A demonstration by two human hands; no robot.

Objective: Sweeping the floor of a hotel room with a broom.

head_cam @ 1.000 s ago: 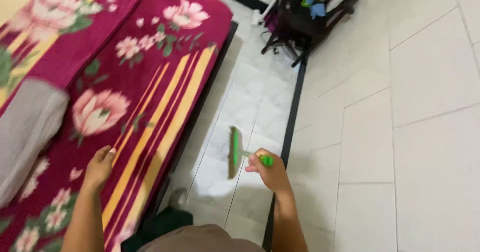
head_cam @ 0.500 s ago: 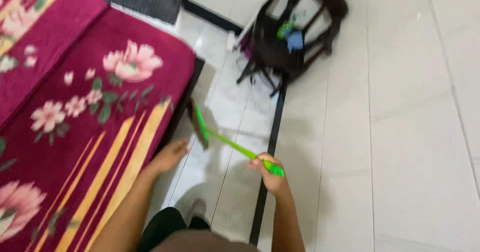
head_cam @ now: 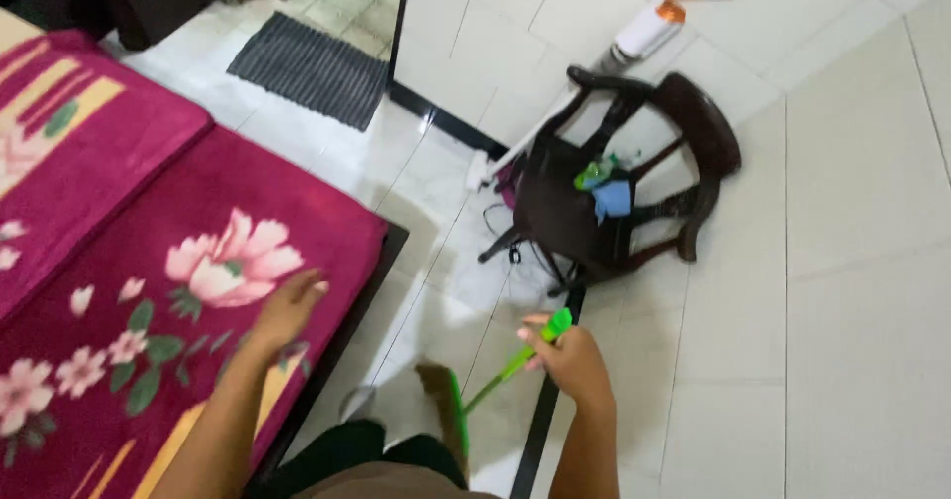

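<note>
Two hands busy: right hand (head_cam: 572,362) in closed grip round green handle of small broom (head_cam: 487,385), bristle head low over white floor tiles (head_cam: 852,360) beside bed. Left hand (head_cam: 285,306) flat, fingers spread, on magenta floral bedspread (head_cam: 149,261). Dark wooden chair (head_cam: 634,172) nearby carries blue cloth (head_cam: 612,200) and green item, unclear.

Your left hand (head_cam: 285,311) is motion-blurred; your forearms and the bed (head_cam: 149,291) are cut by the frame edges; the brush (head_cam: 451,405) bristles are indistinct
</note>
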